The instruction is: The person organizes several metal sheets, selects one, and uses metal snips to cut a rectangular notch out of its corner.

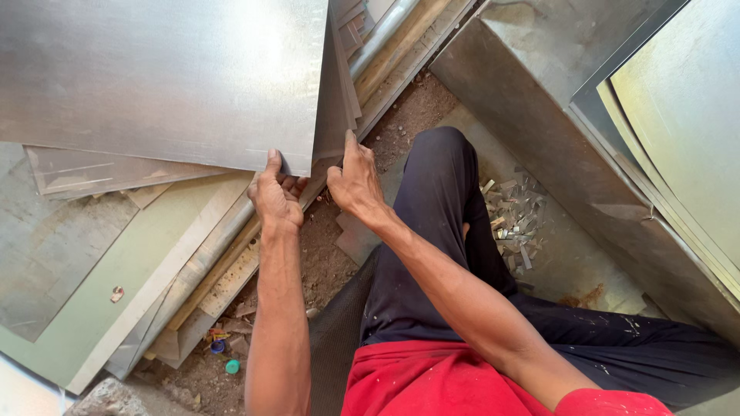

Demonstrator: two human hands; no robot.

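Both hands, left hand (276, 194) and right hand (353, 183), grip the galvanized metal sheet (162, 77) at its lower right corner, atop stacked sheets (69, 231).

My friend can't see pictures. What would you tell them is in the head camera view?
A seated person's left hand and right hand grip the corner of a large shiny metal sheet lying atop other sheets. Metal scraps litter the ground beside their dark trousers.
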